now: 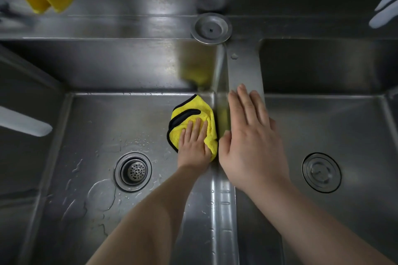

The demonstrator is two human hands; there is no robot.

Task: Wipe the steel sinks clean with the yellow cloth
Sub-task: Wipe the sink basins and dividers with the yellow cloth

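- I am looking down at two steel basins, the left sink (pixel 90 135) and the right sink (pixel 344 127), both brushed, dull grey and square-cornered, parted by a flat divider (pixel 245 71).
- My left hand (pixel 195 142) is pressing flat, fingers straight and close together, on the cloth (pixel 204 114).
- The cloth is lying bunched on the left sink's floor, tucked into the far right corner against the divider wall; it is plush, bright yellow, edged in black.
- My right hand (pixel 251 144) is resting palm-down on the divider, fingers straight, holding nothing.
- Water is beading around the perforated strainer (pixel 133 171); a round smooth plug (pixel 321 172) is sitting in the right sink.
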